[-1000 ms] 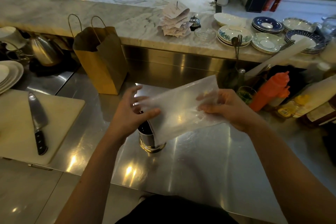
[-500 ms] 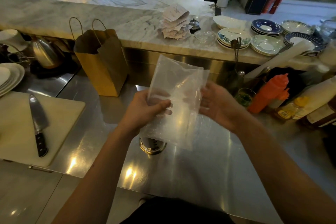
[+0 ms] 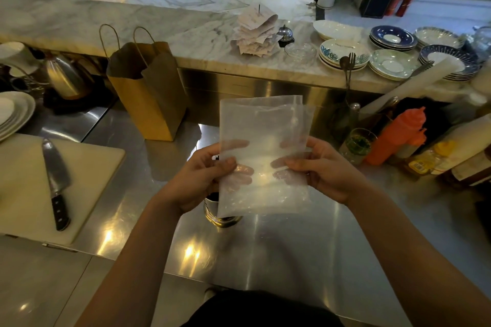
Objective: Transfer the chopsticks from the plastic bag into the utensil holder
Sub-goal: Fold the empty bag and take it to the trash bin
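Head view: the plastic bag [image 3: 265, 151] is held upright above the steel bench [image 3: 279, 252], in the middle of the scene, and it is pinched from both sides. The left edge is taken by the left hand [image 3: 198, 180], thumb on the near face, fingers [image 3: 240, 170] seen through the film behind; that grip is pressed shut on the bag. The right edge is taken the same way by the right hand [image 3: 322, 171], thumb in front, fingers behind, grip closed on the plastic. The bag looks flat and see-through, and no chopsticks can be made out inside it.

Just behind and below the bag, the metal utensil holder [image 3: 221, 214] is seen standing on the bench, mostly covered by the bag and the left hand; its contents cannot be told.

On the left, a knife [image 3: 55, 180] is laid on a pale cutting board [image 3: 87, 167]. Further back, a brown paper bag [image 3: 147, 98] is stood upright against the raised counter. To the right, an orange squeeze bottle [image 3: 396, 138] is seen beside a small glass jar [image 3: 356, 145]. On the far marble counter [image 3: 132, 26], stacked plates [image 3: 393, 64] and a spike of paper slips [image 3: 256, 32] are seen.
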`<state>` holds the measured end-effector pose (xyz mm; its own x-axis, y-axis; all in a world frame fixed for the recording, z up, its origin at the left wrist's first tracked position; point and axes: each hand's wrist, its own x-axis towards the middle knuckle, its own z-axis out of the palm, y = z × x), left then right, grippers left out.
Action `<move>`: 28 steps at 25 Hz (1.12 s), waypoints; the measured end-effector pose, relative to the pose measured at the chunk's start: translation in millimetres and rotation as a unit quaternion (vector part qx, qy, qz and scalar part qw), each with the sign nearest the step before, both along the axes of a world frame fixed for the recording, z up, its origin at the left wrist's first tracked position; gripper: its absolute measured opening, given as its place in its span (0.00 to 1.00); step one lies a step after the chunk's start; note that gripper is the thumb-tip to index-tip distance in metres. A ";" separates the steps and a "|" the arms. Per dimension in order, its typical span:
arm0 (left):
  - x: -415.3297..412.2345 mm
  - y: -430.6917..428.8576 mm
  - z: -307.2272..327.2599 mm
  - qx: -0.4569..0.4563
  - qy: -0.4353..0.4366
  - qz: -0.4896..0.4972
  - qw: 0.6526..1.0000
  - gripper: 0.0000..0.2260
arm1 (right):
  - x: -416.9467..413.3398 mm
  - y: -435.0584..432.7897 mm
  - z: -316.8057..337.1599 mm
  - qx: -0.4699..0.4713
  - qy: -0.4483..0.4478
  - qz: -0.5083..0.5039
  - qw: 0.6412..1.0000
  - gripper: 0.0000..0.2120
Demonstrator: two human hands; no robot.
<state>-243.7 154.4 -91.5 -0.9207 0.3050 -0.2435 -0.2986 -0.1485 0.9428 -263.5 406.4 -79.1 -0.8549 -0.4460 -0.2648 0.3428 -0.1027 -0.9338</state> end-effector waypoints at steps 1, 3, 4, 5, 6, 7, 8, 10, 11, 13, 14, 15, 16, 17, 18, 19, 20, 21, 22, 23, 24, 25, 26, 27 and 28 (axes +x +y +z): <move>-0.1 0.7 -0.3 0.013 -0.007 0.010 1.000 0.12 | -1.0 0.1 0.8 -0.013 0.003 -0.007 1.000 0.17; -0.9 2.2 0.0 0.032 -0.030 0.043 0.998 0.11 | -2.5 -1.3 3.4 -0.018 0.029 -0.019 0.999 0.11; -1.5 2.2 0.5 0.033 -0.036 0.054 0.997 0.14 | -2.8 -2.9 5.5 0.001 0.057 -0.021 0.998 0.09; -2.3 1.7 0.6 0.029 -0.035 0.056 0.997 0.18 | -2.8 -4.6 7.4 0.034 0.089 -0.024 0.995 0.12; -2.8 2.0 0.6 0.023 -0.029 0.057 0.998 0.20 | -3.3 -6.7 8.9 0.066 0.118 -0.025 0.991 0.15; -3.2 2.3 1.1 0.022 -0.025 0.062 0.997 0.21 | -4.4 -8.7 10.2 0.091 0.141 -0.028 0.985 0.17; -4.1 1.7 1.7 0.026 -0.027 0.077 0.996 0.19 | -5.4 -10.8 11.3 0.109 0.161 -0.030 0.980 0.19; -4.8 0.8 6.2 0.066 -0.054 0.101 0.991 0.15 | -7.3 -14.6 12.5 0.136 0.195 -0.033 0.971 0.21; -4.3 -0.3 9.0 0.076 -0.065 0.103 0.990 0.15 | -8.5 -15.0 13.3 0.149 0.208 -0.033 0.966 0.22; -3.6 -3.8 10.3 0.007 -0.054 0.086 0.995 0.14 | -11.4 -15.2 15.2 0.183 0.228 -0.026 0.956 0.23; -2.0 -5.1 9.6 -0.042 -0.033 0.068 0.996 0.18 | -12.1 -16.0 15.7 0.195 0.236 -0.019 0.952 0.23; -0.4 -5.8 8.1 -0.074 -0.016 0.056 0.996 0.22 | -11.4 -16.9 16.5 0.194 0.236 -0.011 0.952 0.23; 0.4 -6.1 6.3 -0.082 -0.005 0.054 0.995 0.23 | -10.2 -18.9 16.3 0.177 0.229 -0.010 0.957 0.22; 1.3 -6.7 5.4 -0.071 -0.001 0.064 0.995 0.23 | -8.4 -21.7 16.2 0.144 0.206 -0.020 0.968 0.20; 1.9 -7.7 5.2 -0.060 0.005 0.078 0.995 0.23 | -6.4 -24.0 15.9 0.103 0.169 -0.037 0.980 0.18; 1.8 -8.7 4.9 -0.056 0.011 0.090 0.994 0.23 | -4.5 -26.9 15.2 0.063 0.117 -0.054 0.990 0.17; 1.4 -9.9 3.6 -0.065 0.022 0.100 0.993 0.22 | -1.8 -30.4 14.1 0.037 0.068 -0.061 0.995 0.15; 1.4 -11.1 2.3 -0.079 0.035 0.106 0.991 0.22 | 0.6 -34.1 12.2 0.041 0.036 -0.059 0.997 0.13; 1.5 -11.1 1.4 -0.094 0.050 0.109 0.988 0.21 | 1.8 -36.7 9.5 0.077 0.027 -0.050 0.995 0.12; 2.2 -10.4 0.9 -0.107 0.062 0.111 0.986 0.19 | 2.9 -38.1 5.1 0.127 0.036 -0.038 0.991 0.16; 2.9 -9.3 1.1 -0.116 0.071 0.113 0.984 0.16 | 3.9 -39.2 0.6 0.170 0.050 -0.029 0.984 0.23; 3.9 -8.4 1.0 -0.121 0.076 0.115 0.983 0.14 | 4.2 -39.6 -3.0 0.188 0.059 -0.031 0.980 0.28; 5.3 -7.5 0.4 -0.117 0.077 0.116 0.983 0.11 | 3.6 -39.5 -5.6 0.181 0.061 -0.043 0.981 0.29; 6.5 -7.1 -0.8 -0.109 0.074 0.115 0.985 0.10 | 3.3 -38.4 -6.7 0.161 0.060 -0.056 0.984 0.26; 7.7 -6.2 -1.5 -0.099 0.070 0.116 0.986 0.10 | 2.6 -36.7 -6.6 0.144 0.062 -0.065 0.985 0.23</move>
